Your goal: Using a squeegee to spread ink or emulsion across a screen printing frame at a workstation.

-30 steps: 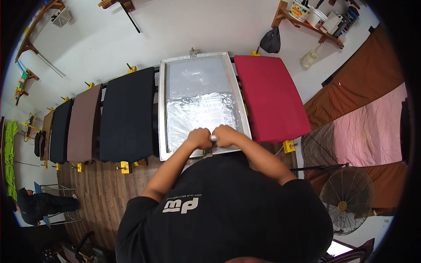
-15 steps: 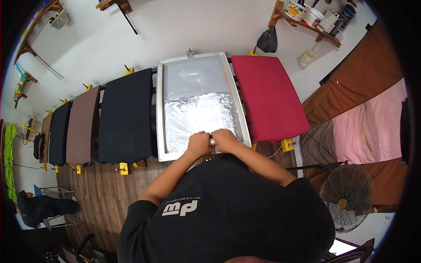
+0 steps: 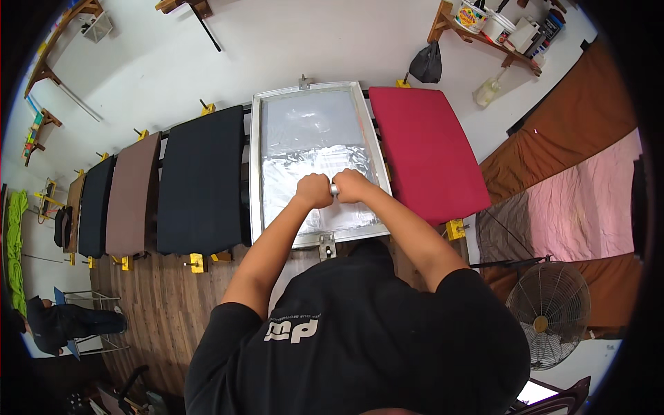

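My left hand (image 3: 315, 190) and my right hand (image 3: 352, 185) are side by side over the lower half of a screen-printing frame (image 3: 256, 173). Both are closed around the bar-like handle of a squeegee (image 3: 335, 189). Only a short silvery piece of it shows between my fists; its blade is hidden. Inside the metal rim, the mesh (image 3: 311, 114) is grey at the far end and covered with shiny, wrinkled, whitish film or ink nearer me. A metal clamp (image 3: 328, 245) sits at the frame's near edge.
A red cloth-covered board (image 3: 429, 152) stands right of the frame. Black (image 3: 200, 183) and brown (image 3: 131, 197) boards line up leftward, with yellow brackets (image 3: 197, 263) below. A floor fan (image 3: 550, 315) is at lower right. Another person (image 3: 69, 325) is at far left.
Both hands have moved away from me with the squeegee, from the frame's near edge further up the mesh. My arms are straighter, and the near clamp now shows.
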`<state>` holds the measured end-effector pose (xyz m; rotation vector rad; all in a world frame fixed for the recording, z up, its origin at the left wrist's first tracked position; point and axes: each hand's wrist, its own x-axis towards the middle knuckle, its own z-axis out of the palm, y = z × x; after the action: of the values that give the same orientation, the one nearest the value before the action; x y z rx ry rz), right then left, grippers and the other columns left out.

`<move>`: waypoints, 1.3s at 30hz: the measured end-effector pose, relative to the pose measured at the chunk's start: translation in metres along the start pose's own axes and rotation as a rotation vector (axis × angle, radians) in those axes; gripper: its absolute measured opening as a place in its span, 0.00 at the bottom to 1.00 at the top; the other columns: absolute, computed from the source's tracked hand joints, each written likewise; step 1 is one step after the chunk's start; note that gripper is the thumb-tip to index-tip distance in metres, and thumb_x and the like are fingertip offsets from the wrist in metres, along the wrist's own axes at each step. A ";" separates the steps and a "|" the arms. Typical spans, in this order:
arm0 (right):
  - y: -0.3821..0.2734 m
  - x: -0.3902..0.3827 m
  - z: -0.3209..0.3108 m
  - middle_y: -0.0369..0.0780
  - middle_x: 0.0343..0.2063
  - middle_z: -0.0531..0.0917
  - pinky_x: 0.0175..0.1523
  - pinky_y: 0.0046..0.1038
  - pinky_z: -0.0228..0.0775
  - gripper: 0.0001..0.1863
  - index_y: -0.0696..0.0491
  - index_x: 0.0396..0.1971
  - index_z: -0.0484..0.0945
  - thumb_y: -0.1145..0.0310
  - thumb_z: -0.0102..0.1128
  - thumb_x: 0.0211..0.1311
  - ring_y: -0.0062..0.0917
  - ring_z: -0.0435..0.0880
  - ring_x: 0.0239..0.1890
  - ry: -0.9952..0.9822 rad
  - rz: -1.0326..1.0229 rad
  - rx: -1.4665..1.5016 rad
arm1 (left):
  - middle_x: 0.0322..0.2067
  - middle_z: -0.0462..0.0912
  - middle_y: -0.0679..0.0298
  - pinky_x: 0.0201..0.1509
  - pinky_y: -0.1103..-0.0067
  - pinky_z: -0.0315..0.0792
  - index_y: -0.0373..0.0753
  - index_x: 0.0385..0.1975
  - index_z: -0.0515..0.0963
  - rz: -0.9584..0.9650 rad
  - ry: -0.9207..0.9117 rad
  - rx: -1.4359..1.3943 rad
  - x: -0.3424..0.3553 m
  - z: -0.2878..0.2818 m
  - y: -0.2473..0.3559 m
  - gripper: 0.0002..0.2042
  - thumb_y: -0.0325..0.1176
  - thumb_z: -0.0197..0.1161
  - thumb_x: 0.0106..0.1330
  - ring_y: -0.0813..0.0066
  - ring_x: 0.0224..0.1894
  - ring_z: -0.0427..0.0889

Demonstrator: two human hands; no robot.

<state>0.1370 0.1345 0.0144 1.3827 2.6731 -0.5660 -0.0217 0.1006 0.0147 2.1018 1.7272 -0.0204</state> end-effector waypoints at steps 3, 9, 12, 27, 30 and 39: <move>-0.001 -0.015 0.006 0.53 0.32 0.87 0.46 0.41 0.81 0.10 0.56 0.27 0.87 0.70 0.67 0.41 0.47 0.88 0.39 -0.131 -0.061 0.020 | 0.35 0.88 0.48 0.46 0.64 0.82 0.38 0.31 0.86 0.030 -0.102 -0.004 -0.013 0.000 0.007 0.13 0.38 0.64 0.49 0.51 0.40 0.89; -0.022 -0.061 0.023 0.53 0.30 0.87 0.45 0.42 0.81 0.11 0.57 0.26 0.86 0.69 0.67 0.38 0.47 0.87 0.36 -0.195 -0.079 0.046 | 0.30 0.87 0.47 0.43 0.62 0.82 0.39 0.27 0.87 0.097 -0.096 -0.031 -0.057 0.033 0.013 0.12 0.40 0.66 0.47 0.48 0.36 0.88; -0.023 -0.068 0.025 0.53 0.29 0.86 0.44 0.42 0.81 0.11 0.57 0.25 0.86 0.70 0.66 0.38 0.47 0.87 0.35 -0.170 -0.076 0.070 | 0.29 0.87 0.48 0.43 0.62 0.81 0.40 0.28 0.87 0.095 -0.082 -0.026 -0.064 0.034 0.016 0.11 0.37 0.66 0.47 0.49 0.36 0.88; -0.015 -0.060 0.031 0.52 0.26 0.86 0.41 0.42 0.79 0.10 0.57 0.23 0.84 0.69 0.65 0.36 0.47 0.86 0.33 -0.136 -0.064 0.115 | 0.36 0.88 0.46 0.48 0.64 0.81 0.35 0.32 0.86 0.055 -0.176 -0.074 -0.058 0.022 0.015 0.15 0.39 0.65 0.50 0.51 0.41 0.88; -0.008 -0.042 0.016 0.52 0.27 0.86 0.41 0.41 0.79 0.12 0.57 0.26 0.85 0.68 0.67 0.37 0.46 0.87 0.33 -0.283 -0.119 0.135 | 0.33 0.87 0.47 0.44 0.63 0.80 0.39 0.30 0.87 0.083 -0.230 -0.098 -0.039 0.022 0.004 0.15 0.44 0.68 0.49 0.49 0.37 0.87; 0.005 -0.023 0.008 0.50 0.30 0.87 0.44 0.43 0.80 0.11 0.56 0.28 0.85 0.69 0.67 0.40 0.47 0.87 0.36 0.018 -0.071 0.080 | 0.34 0.88 0.52 0.44 0.62 0.81 0.42 0.34 0.86 0.028 0.032 -0.047 -0.015 0.003 0.013 0.13 0.42 0.68 0.54 0.51 0.39 0.87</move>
<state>0.1538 0.1164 0.0106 1.3222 2.7518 -0.6769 -0.0125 0.0836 0.0199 2.1034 1.6993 0.0614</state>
